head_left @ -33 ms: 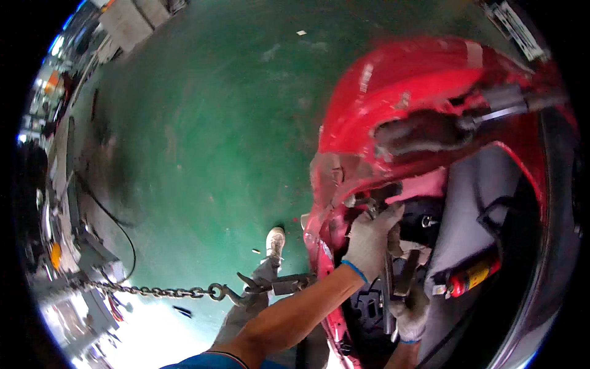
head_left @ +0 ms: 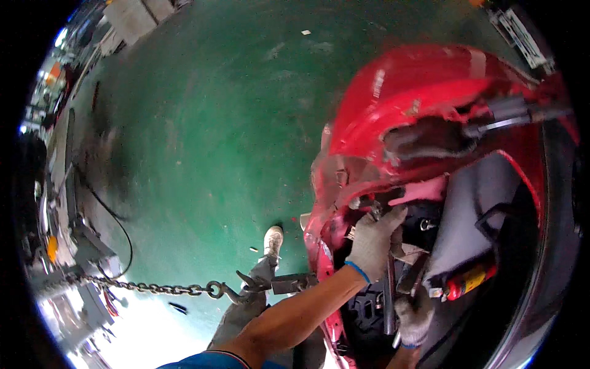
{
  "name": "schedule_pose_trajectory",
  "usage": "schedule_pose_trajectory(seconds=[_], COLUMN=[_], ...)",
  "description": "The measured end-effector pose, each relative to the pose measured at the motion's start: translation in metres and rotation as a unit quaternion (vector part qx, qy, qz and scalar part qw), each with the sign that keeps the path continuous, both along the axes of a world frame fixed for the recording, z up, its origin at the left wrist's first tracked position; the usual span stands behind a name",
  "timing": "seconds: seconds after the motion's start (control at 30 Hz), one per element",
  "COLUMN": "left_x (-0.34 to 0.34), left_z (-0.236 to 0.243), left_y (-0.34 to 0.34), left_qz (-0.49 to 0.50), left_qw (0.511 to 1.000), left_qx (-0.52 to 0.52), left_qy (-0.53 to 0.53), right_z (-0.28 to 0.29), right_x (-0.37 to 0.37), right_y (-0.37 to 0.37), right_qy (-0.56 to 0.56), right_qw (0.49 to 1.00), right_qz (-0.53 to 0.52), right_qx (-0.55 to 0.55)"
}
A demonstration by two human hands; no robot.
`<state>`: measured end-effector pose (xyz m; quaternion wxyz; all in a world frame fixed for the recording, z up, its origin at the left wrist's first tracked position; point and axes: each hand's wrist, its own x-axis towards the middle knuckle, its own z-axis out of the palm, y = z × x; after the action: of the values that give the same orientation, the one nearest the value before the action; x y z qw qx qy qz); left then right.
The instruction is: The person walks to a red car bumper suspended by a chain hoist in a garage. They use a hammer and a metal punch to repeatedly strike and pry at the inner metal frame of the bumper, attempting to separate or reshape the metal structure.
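Chain hooked up, red car body (head_left: pixel 424 77) crumpled, both my hands down in its opening.
My left gloved hand (head_left: pixel 370 247) is curled near the damaged inner edge; I cannot tell what, if anything, it pinches. My right gloved hand (head_left: pixel 413 320) wraps around a hand tool (head_left: pixel 397 339), whose pale end pokes out below my fist, close to a dark bar (head_left: pixel 389 301). The chain (head_left: pixel 166 288) already runs to a hook (head_left: pixel 236 297) at the metal clamp (head_left: pixel 292 283) by the body's edge, so the rigging looks done; the creased, torn metal looks unfinished, I judge.
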<state>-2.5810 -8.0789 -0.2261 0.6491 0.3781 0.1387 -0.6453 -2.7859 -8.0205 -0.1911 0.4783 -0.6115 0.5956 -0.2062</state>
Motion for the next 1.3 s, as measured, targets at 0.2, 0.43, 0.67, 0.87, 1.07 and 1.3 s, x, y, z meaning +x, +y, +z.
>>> schedule_pose_trajectory(seconds=[0.2, 0.43, 0.67, 0.87, 1.07, 1.3], left_x=[-0.001, 0.003, 0.008, 0.005, 0.008, 0.010], left_z=[-0.003, -0.013, -0.006, -0.007, -0.004, -0.013], left_y=[-0.002, 0.001, -0.001, -0.007, -0.001, -0.002], left_qz=[0.016, -0.008, -0.024, 0.042, 0.086, 0.015], left_qw=[0.999, 0.998, 0.999, 0.999, 0.995, 0.998], left_qx=[-0.030, -0.047, -0.005, 0.017, -0.038, -0.008], left_qy=[0.013, -0.030, -0.028, -0.001, -0.019, 0.054], right_z=[0.107, 0.107, 0.094, 0.073, 0.072, 0.095], right_x=[0.055, 0.124, 0.153, 0.166, 0.178, 0.201], right_y=[-0.017, -0.033, -0.041, -0.044, -0.040, -0.027], right_qy=[-0.041, 0.229, 0.284, 0.368, 0.339, 0.347], right_qw=[0.985, 0.836, 0.881, 0.832, 0.868, 0.847], right_qz=[0.107, 0.497, 0.376, 0.400, 0.353, 0.396], right_qx=[0.133, 0.035, 0.037, -0.106, -0.085, -0.070])
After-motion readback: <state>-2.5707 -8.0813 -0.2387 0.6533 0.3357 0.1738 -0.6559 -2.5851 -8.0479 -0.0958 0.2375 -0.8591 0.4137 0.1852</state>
